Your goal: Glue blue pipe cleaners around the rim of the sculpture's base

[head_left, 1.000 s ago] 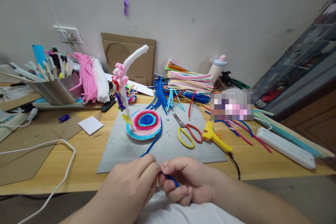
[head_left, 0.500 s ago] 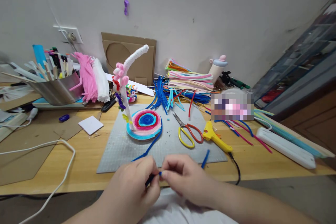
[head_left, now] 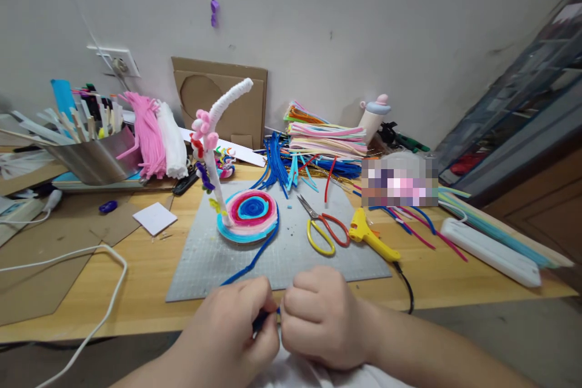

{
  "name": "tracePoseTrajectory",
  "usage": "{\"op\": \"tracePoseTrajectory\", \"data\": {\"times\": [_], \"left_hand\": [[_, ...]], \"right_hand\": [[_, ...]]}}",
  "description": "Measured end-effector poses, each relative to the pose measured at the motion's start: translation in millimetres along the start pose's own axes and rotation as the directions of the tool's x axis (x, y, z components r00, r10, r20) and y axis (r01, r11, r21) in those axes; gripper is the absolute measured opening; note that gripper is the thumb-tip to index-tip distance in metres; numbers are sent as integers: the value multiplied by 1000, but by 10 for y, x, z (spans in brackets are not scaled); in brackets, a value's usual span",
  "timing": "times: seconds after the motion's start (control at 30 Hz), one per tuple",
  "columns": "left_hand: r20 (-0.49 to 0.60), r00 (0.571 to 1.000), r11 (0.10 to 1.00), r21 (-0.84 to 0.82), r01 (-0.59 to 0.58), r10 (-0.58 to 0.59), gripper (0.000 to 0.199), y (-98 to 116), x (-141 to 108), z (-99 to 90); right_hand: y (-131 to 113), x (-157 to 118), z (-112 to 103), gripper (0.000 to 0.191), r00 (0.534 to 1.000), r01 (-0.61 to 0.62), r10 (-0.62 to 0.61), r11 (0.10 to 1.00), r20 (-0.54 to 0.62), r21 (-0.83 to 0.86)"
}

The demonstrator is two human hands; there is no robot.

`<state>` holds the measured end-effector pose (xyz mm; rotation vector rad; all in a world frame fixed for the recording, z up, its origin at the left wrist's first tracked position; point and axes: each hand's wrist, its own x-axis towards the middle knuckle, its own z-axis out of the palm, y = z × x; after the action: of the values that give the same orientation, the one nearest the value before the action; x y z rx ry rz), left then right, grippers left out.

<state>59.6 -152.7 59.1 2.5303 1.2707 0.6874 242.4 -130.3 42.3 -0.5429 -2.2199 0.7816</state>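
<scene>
Close together at the table's front edge, my left hand (head_left: 236,327) and my right hand (head_left: 321,318) are both closed. Between their fingertips a short bit of blue pipe cleaner (head_left: 278,310) shows; most of it is hidden. A long blue pipe cleaner (head_left: 248,267) runs from the rim of a round coiled base (head_left: 252,209), ringed in blue, red, pink and light blue, toward my left hand. From the base's left side rises a white wrapped stem (head_left: 213,170), bent at the top, with pink, red, purple and yellow pieces on it.
The base stands on a grey cutting mat (head_left: 191,273). Scissors (head_left: 321,230) lie on it, beside a yellow glue gun (head_left: 375,239). Behind are bundles of pipe cleaners (head_left: 327,139). A white power strip (head_left: 491,251) lies right; a metal holder (head_left: 97,157) stands left.
My right hand has turned, its fingers curling into a fist next to my left hand. The blue end that stuck out beyond my right hand no longer shows. The view has shifted slightly.
</scene>
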Motion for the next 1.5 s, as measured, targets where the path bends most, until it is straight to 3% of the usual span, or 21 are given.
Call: {"op": "tracePoseTrajectory", "data": {"times": [0.07,0.13,0.17,0.2,0.27,0.33,0.37,0.43,0.53,0.7,0.8,0.9,1.03,1.17,1.23,1.27,1.3,1.37,1.4,1.43,1.5], "left_hand": [[31,1000,999,-35,4,-3,14,-9,-7,-18],[14,998,997,-36,-61,62,12,-17,-3,-43],[4,995,994,-28,-104,104,11,-20,2,-56],[-8,989,989,-12,-145,145,11,-20,8,-67],[-28,979,979,36,-200,201,11,-16,20,-85],[-42,971,969,84,-231,235,12,-6,22,-91],[-45,968,965,102,-243,248,14,1,19,-90],[-44,962,957,126,-262,269,16,14,5,-85],[-62,956,947,169,-275,288,16,32,-12,-81],[-94,939,920,256,-297,330,18,34,-22,-108],[-71,940,910,286,-302,334,16,17,-33,-113],[-11,953,919,269,-289,303,17,7,-25,-101],[-40,962,945,202,-256,269,19,-8,3,-67],[-19,993,993,33,-113,114,17,-34,5,-25],[21,999,998,-54,-34,35,17,-33,3,-9],[45,999,995,-97,5,-1,15,-27,5,-2],[77,996,989,-137,53,-42,14,-18,9,6],[176,975,964,-206,170,-134,12,3,28,23],[238,955,945,-230,231,-176,12,10,39,31],[296,933,927,-248,281,-204,12,12,49,36],[351,906,904,-264,338,-236,12,-8,58,23]], "right_hand": [[-11,-8,-31,22,997,81,-82,991,-6,-107],[-25,-15,-39,18,988,-120,124,992,-88,41],[-34,-17,-39,15,953,-277,296,940,-71,200],[-44,-15,-41,12,887,-432,461,821,12,374],[-68,-1,-55,9,719,-638,642,459,265,619],[-95,22,-83,10,612,-700,647,177,454,692],[-110,34,-100,11,584,-714,643,114,496,691],[-138,51,-130,13,559,-734,653,102,511,671],[-158,46,-162,17,576,-711,640,84,509,698],[-97,-12,-178,15,579,-672,464,-194,671,714],[-52,-30,-158,14,555,-677,404,-290,727,677],[-53,-24,-121,14,541,-683,465,-243,701,689],[-120,13,-90,12,553,-676,539,-155,635,721],[-169,36,-80,18,554,-662,606,-97,571,744],[-168,21,-75,17,548,-693,637,-18,543,720],[-166,9,-74,15,555,-723,655,74,513,687],[-165,-5,-74,14,588,-745,667,227,458,627],[-174,-29,-84,12,745,-667,589,657,314,350],[-184,-34,-94,10,828,-536,486,832,279,143],[-197,-34,-107,8,881,-377,376,925,286,-55],[-219,-21,-155,5,893,-194,298,931,338,-310]]}}
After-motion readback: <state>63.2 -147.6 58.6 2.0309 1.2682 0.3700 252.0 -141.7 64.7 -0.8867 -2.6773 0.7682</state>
